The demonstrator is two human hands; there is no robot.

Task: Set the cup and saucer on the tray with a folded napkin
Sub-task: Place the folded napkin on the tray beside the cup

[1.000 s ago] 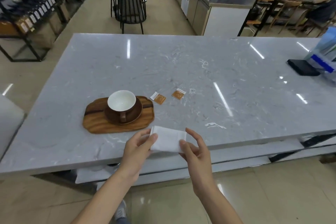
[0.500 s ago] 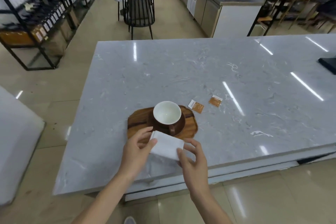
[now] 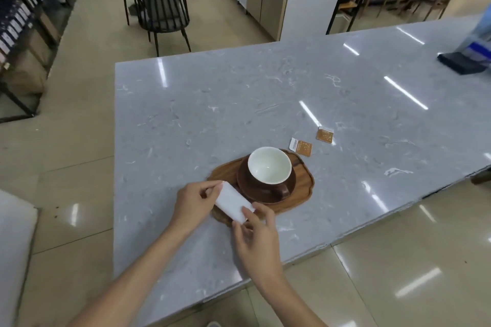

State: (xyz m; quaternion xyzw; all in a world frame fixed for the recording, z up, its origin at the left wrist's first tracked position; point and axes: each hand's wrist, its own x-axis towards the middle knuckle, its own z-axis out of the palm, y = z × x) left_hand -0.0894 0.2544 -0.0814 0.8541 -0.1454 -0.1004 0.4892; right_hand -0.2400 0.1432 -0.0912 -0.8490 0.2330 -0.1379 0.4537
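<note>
A brown cup (image 3: 269, 170) with a white inside stands on a brown saucer (image 3: 247, 188), and both sit on an oval wooden tray (image 3: 303, 194) on the grey marble table. Over the tray's near-left edge I hold a white folded napkin (image 3: 232, 202). My left hand (image 3: 194, 202) pinches its far-left end. At its near-right end my right hand (image 3: 255, 236) pinches it with fingertips. The napkin hides part of the tray's left rim.
Two small orange sachets (image 3: 301, 146) (image 3: 324, 135) lie on the table (image 3: 239, 103) just beyond the tray. A black flat object (image 3: 462, 62) and a blue-white pack (image 3: 478, 37) sit at the far right. A dark chair (image 3: 162, 5) stands on the floor beyond the table.
Both hands have carried the napkin from the table's near edge forward and left, onto the tray's near-left edge beside the saucer. My view has shifted leftward.
</note>
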